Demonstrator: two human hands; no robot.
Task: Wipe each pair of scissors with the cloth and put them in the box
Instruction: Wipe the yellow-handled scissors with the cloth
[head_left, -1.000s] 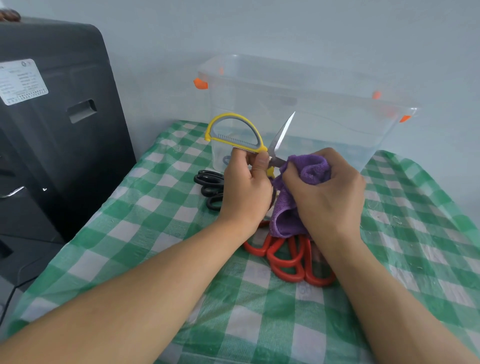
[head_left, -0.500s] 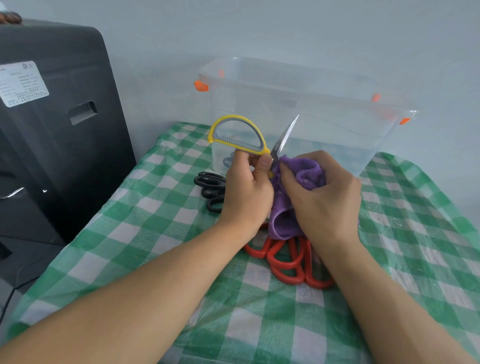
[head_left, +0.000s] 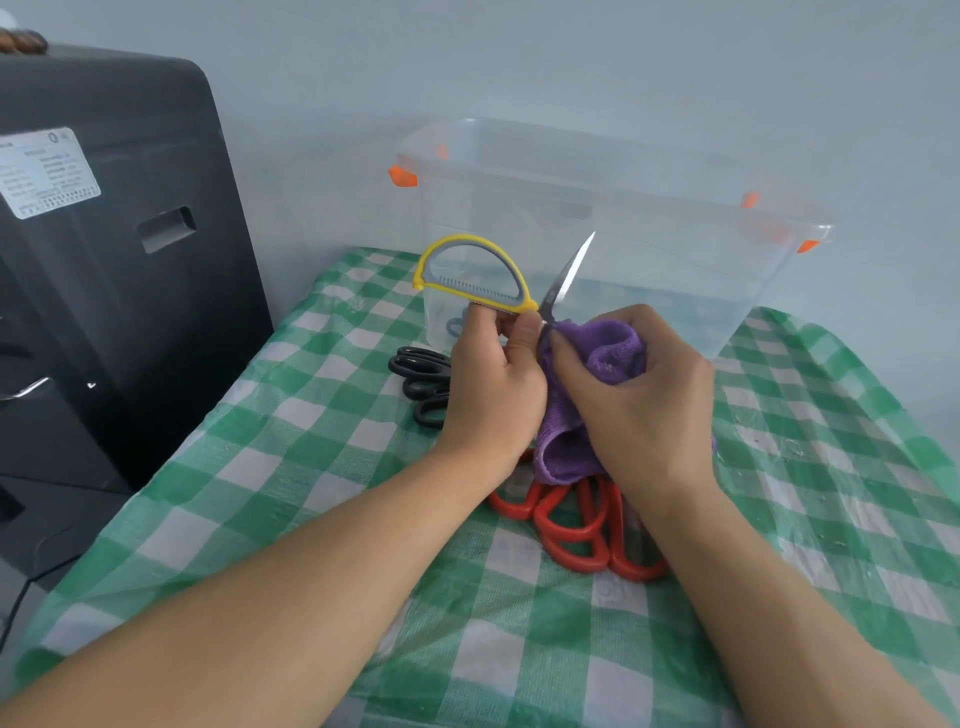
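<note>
Between our hands, mid-wipe: left hand (head_left: 493, 384) pinches the yellow scissors (head_left: 475, 278) just under the handle loop, blade (head_left: 569, 275) pointing up toward the box (head_left: 613, 228), while right hand (head_left: 636, 410) grips the cloth (head_left: 608, 358) bunched at the blade base. Left to do, we reckon: black scissors (head_left: 421, 376) and red scissors (head_left: 576, 530) lie on the table near the box. Something dark sits inside the box, maybe one pair done; can't tell.

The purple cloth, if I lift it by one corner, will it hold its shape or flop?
Probably flop: the purple cloth is bunched in soft folds in the right hand and its lower end droops toward the red scissors. It looks like plush microfibre, so likely light and grippy, not slippery. It may snag the blade.
</note>
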